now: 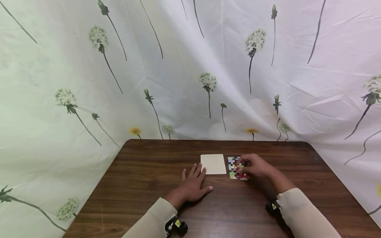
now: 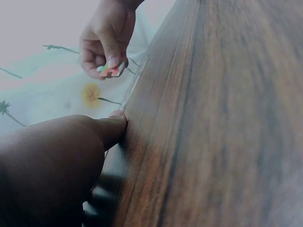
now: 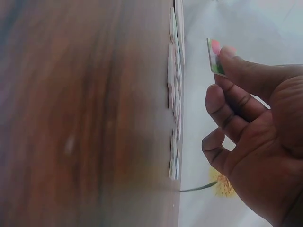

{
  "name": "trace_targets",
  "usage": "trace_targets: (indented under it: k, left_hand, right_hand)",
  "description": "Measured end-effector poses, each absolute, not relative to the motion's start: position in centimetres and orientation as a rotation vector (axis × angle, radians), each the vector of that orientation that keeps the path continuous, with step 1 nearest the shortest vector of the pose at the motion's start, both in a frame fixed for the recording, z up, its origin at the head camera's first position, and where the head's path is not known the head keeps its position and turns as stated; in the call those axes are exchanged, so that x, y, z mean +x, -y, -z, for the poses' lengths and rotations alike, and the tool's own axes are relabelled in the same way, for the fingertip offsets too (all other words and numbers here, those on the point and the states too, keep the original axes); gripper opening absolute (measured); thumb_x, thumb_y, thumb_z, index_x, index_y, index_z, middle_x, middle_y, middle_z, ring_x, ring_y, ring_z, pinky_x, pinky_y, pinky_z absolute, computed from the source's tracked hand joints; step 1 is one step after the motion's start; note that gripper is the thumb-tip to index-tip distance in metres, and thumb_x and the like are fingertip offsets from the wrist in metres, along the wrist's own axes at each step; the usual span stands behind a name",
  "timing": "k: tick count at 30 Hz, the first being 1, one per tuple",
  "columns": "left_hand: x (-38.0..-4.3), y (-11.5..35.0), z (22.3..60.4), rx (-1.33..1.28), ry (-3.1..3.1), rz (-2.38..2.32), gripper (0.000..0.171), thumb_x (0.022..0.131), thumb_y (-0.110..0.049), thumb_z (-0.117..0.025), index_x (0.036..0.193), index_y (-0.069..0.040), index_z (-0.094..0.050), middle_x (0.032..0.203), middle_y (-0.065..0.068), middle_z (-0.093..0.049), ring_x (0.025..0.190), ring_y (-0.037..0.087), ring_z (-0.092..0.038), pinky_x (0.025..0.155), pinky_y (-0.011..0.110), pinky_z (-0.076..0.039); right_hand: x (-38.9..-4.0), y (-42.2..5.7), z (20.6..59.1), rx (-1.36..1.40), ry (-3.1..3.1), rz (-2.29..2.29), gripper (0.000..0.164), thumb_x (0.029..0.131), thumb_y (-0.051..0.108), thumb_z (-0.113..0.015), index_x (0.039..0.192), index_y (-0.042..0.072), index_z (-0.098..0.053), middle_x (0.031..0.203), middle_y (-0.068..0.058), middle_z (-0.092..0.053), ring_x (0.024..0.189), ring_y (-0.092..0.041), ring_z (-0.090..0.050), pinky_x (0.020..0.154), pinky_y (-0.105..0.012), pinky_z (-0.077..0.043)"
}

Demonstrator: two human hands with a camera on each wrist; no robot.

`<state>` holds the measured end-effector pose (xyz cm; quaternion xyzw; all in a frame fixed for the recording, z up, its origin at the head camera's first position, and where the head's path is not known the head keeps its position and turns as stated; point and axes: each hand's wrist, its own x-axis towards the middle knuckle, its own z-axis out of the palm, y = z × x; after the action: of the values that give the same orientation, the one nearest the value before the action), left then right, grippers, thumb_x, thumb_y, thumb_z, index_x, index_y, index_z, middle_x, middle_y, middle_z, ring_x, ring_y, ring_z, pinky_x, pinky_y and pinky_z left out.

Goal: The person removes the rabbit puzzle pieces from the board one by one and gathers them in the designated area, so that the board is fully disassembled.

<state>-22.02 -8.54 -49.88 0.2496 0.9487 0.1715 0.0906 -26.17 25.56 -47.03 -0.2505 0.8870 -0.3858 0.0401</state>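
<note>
My right hand (image 1: 257,166) pinches a small jigsaw piece (image 3: 214,59) between thumb and fingers, lifted off the table in the right wrist view. Below it lie several colourful jigsaw pieces (image 1: 233,175) in a loose block, partly covered by that hand in the head view. Just left of them is a flat, cream square puzzle tray (image 1: 213,164) with a raised rim and no pieces in it. My left hand (image 1: 192,186) rests palm down with fingers spread, its fingertips at the tray's lower left corner. The left wrist view shows the held piece's green and red colours.
The dark wood-grain table (image 1: 143,185) has rounded far corners. Behind and beside it hangs a pale curtain (image 1: 178,99) printed with dandelions. A small black wrist camera (image 1: 180,227) is strapped at the left cuff, another (image 1: 272,207) at the right.
</note>
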Motion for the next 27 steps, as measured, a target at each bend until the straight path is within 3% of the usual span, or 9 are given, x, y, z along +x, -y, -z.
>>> trace_targets:
  k: [16,27]
  left_hand:
    - [-22.1,8.5,50.1,0.753,-2.808,-0.553,0.089,0.108,-0.065,-0.054,0.174,-0.011,-0.029,0.185,0.015,-0.015,0.173,0.04,-0.011,0.13,0.077,-0.005]
    - [-22.2,8.5,50.2,0.748,-2.828,-0.506,0.09,0.108,-0.067,-0.053,0.175,-0.013,-0.028,0.185,0.013,-0.014,0.173,0.037,-0.012,0.131,0.076,-0.007]
  right_hand:
    - [-24.6,-28.9,47.3,-0.618,-2.787,1.13,0.02,0.093,0.009,-0.086,0.112,0.008,-0.078,0.099,-0.001,-0.072,0.089,-0.007,-0.061,0.077,-0.026,-0.053]
    - [-24.3,-30.1,47.8,-0.522,-2.746,1.241,0.023,0.092,0.01,-0.088,0.111,0.004,-0.077,0.094,-0.004,-0.071,0.082,-0.009,-0.061,0.069,-0.026,-0.053]
